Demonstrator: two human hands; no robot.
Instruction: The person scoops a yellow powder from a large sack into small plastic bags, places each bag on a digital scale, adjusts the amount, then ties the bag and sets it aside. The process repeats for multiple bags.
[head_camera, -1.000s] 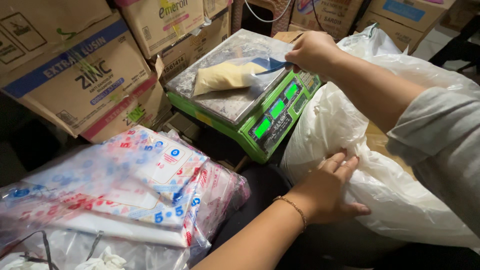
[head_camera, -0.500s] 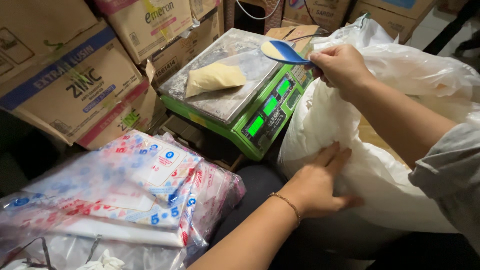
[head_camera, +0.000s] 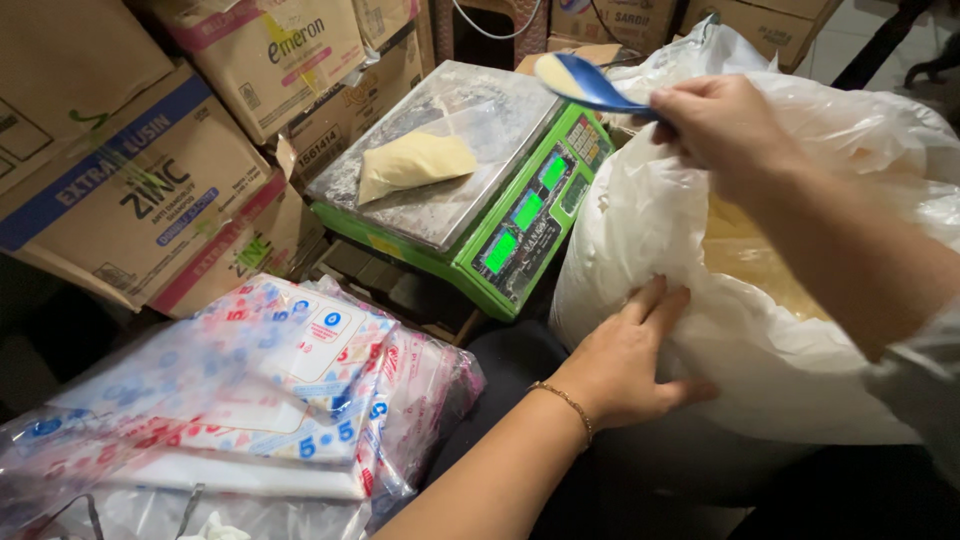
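The right hand (head_camera: 725, 125) pinches a blue spoon (head_camera: 585, 82) at 12 o'clock. The left hand (head_camera: 625, 355), fingers spread, presses the big white bag (head_camera: 640, 210).

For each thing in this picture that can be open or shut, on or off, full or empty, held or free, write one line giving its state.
Scale: on, displays lit green.
Small bag: filled, lying on the scale pan.
Blue spoon: held in right hand, some powder in it.
Large white sack: open, yellowish powder inside.
Left hand: flat on the sack's side.
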